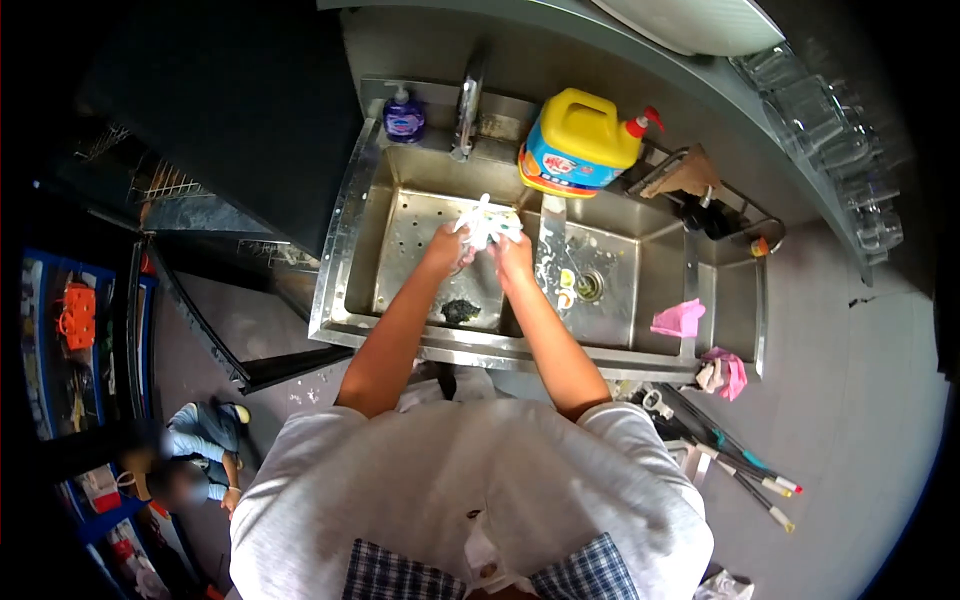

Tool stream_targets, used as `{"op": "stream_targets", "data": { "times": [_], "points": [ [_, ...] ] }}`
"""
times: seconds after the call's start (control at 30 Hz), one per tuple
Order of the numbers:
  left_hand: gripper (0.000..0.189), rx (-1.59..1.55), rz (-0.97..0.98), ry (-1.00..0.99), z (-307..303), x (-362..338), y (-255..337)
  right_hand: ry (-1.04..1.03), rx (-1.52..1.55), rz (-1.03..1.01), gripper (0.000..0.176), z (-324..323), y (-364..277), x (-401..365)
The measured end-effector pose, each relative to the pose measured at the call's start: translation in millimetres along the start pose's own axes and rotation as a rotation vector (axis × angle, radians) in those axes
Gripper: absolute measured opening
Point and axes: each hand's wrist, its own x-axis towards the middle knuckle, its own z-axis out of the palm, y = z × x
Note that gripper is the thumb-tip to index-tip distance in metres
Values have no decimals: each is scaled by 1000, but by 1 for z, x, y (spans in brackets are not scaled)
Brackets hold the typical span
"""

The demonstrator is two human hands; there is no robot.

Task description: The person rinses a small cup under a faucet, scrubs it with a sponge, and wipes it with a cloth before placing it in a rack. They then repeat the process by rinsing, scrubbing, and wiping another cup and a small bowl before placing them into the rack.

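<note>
Over the left basin of the steel sink, my left hand and my right hand are closed on a bunched white cloth between them. Foam or folds hide parts of the fingers. The metal faucet stands behind the hands, at the back rim. Below them, near the front of the basin, lies a dark scouring pad. To the right, the second basin holds small yellowish scraps beside a drain.
A purple soap bottle and a large yellow jug stand behind the sink. Pink cloths hang at the right. Glasses line an upper shelf. Another person is at the lower left. Poles lie at lower right.
</note>
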Motion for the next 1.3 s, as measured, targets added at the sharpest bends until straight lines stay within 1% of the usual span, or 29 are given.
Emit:
{"op": "stream_targets", "data": {
  "times": [0.03,0.13,0.17,0.23,0.3,0.33,0.37,0.4,0.43,0.47,0.5,0.53,0.6,0.63,0.67,0.7,0.73,0.77,0.83,0.87,0.9,0.93,1.0,1.03,1.07,1.13,1.17,1.23,1.3],
  "points": [
    [19,32,-14,-13,-1,3,-1,18,37,-15,17,4,-5,-7],
    [24,227,-25,101,-2,11,-2,6,168,33,17,2,-2,-7],
    [25,321,5,116,-5,13,-3,-11,139,66,18,-3,0,-4],
    [28,500,71,135,-12,22,-2,41,229,149,19,-5,6,-2],
    [29,496,84,138,-14,31,-6,68,312,213,21,-7,4,-3],
    [30,498,86,140,-21,34,-10,98,241,198,21,-13,5,-6],
    [28,748,130,121,-34,46,-15,127,169,180,21,-20,5,-7],
    [25,582,78,117,-39,58,-25,152,96,152,21,-26,1,-6],
    [22,416,22,110,-29,46,-20,197,-88,-12,20,-37,-1,-7],
    [20,249,-36,106,-24,39,-21,216,-391,-235,24,-56,-2,-2],
    [21,160,-121,110,-24,41,-20,270,-695,-432,28,-77,-6,1],
    [23,145,-96,61,-27,41,-24,314,-1001,-628,32,-90,-15,0],
    [27,119,-47,-25,-35,37,-29,353,-1362,-704,34,-99,-33,-11],
    [30,92,-21,-74,-33,35,-28,228,-1489,-636,32,-107,-34,-11],
    [32,17,-45,-108,-34,32,-25,162,-1668,-551,33,-119,-19,-1],
    [34,-64,-63,-141,-34,31,-22,114,-1758,-483,36,-128,-5,-1],
    [35,-149,-70,-177,-32,35,-17,65,-1852,-425,40,-130,-3,6],
    [39,-279,-37,-173,-31,39,-17,35,-1813,-434,40,-120,-18,12],
    [40,-212,-19,-276,-33,40,-7,-19,-1724,-389,41,-107,-36,-5],
    [40,-175,-16,-335,-31,40,-1,18,-1641,-369,40,-94,-52,0],
    [43,-135,-40,-331,-28,45,3,36,-1552,-387,39,-89,-54,24],
    [43,-110,-19,-340,-22,45,11,48,-1464,-410,38,-78,-56,52],
    [44,-60,5,-338,-12,31,25,-23,-1231,-711,36,-27,-68,92],
    [42,-214,-65,-349,-14,30,28,-117,-1253,-736,36,-7,-66,116],
    [39,-219,-92,-336,-19,30,24,-205,-1266,-763,35,13,-64,139],
    [34,-225,-132,-321,-31,33,16,-257,-1293,-796,30,46,-59,173],
    [31,-213,-134,-308,-36,31,14,-283,-1356,-672,29,58,-61,180],
    [30,-158,4,-324,-39,28,7,-335,-1472,-424,26,83,-66,186],
    [27,-360,-149,-280,-47,31,6,-228,-1413,-514,23,95,-60,173]
  ]
}}
